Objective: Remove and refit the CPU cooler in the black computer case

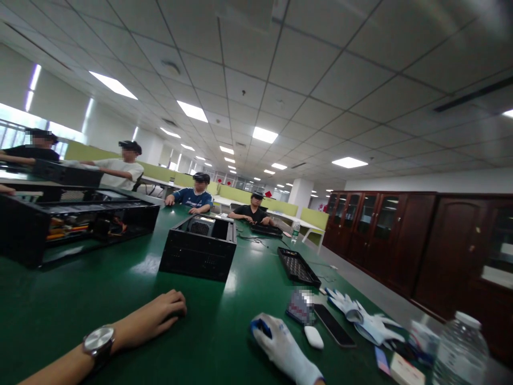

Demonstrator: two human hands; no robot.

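Left hand (158, 316) is resting on green table (212, 342), holding nothing; gloved right hand (281, 345) is forming a curl, cannot tell whether grasping anything; black case (197, 254) is standing on table beyond both

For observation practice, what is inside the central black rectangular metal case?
A grey, grilled metal box shows inside the open-topped case; its black near wall hides the bottom.

1. Left forearm (64, 368) stretches over the desk (216, 326), wrist nearly straight.
2. Left hand (162, 314), bare, rests palm down, fingers loosely bent, thumb apart.
3. Right hand (274, 339), white-gloved, is nearer the desk's right edge, fingers curled inward.
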